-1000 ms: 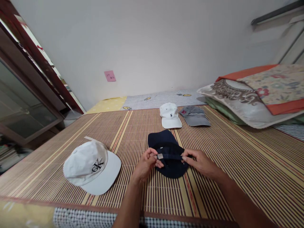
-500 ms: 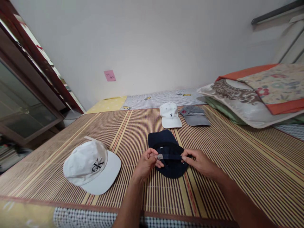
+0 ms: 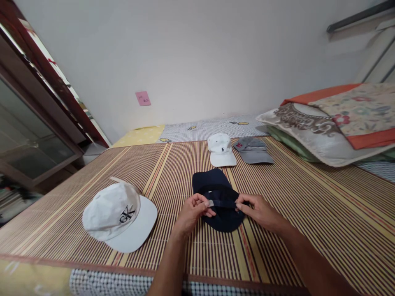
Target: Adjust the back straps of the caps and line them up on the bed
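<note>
Navy cap (image 3: 224, 218) has its strap (image 3: 224, 203) pinched, left fingers (image 3: 200, 202) at the buckle (image 3: 211, 203), right fingers (image 3: 243, 198) farther along.

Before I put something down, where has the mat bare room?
Bare mat lies between the white CK cap and the left hand, and between the right hand and the patterned pillow. It is crowded at the navy cap, whose strap both hands hold, and beyond, at the white small-logo cap beside the grey cap.

On the mat (image 3: 175, 176), one cap (image 3: 121, 218) lies lower left, a second cap (image 3: 211, 179) centre; behind it, a third cap (image 3: 221, 150), left of a fourth cap (image 3: 253, 152).
</note>
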Demonstrator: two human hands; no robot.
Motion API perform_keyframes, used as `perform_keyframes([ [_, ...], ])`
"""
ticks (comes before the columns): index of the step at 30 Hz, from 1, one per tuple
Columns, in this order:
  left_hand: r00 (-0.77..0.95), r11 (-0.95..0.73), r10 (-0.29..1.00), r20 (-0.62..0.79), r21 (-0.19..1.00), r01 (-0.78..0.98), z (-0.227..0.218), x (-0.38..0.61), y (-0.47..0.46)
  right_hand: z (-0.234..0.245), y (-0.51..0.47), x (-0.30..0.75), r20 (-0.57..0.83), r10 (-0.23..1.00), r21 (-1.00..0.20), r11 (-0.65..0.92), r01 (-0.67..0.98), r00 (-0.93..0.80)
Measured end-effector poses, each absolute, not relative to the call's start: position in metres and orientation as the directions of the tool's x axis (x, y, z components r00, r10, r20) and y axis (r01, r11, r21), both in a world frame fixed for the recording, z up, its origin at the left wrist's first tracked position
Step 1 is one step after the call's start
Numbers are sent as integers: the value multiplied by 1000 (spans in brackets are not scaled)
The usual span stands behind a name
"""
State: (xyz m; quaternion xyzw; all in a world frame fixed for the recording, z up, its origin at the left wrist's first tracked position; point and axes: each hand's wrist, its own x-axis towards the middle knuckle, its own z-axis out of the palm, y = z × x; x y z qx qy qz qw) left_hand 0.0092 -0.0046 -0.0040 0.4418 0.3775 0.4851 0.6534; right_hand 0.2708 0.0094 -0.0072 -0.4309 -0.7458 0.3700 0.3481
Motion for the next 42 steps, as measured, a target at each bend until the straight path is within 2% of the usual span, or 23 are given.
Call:
perform_keyframes([
  [22,128,10,991,26,963,-269,-14,10,1,-5,8,269,210,891,-835,378,400,-403],
  [34,140,22,990,2,986,-164,-3,13,-6,-7,11,269,296,908,-850,392,352,-296],
  [37,64,-89,994,90,996,-26,3,21,-15,-7,10,269,329,909,-844,404,352,-255],
  [39,40,-246,969,243,957,153,9,31,-26,-5,8,268,353,908,-840,413,352,-224],
  [40,57,-339,940,336,902,267,13,38,-32,-4,7,267,364,908,-838,416,353,-206],
  [42,161,-484,865,476,702,522,18,53,-45,0,4,265,386,907,-835,420,355,-167],
])
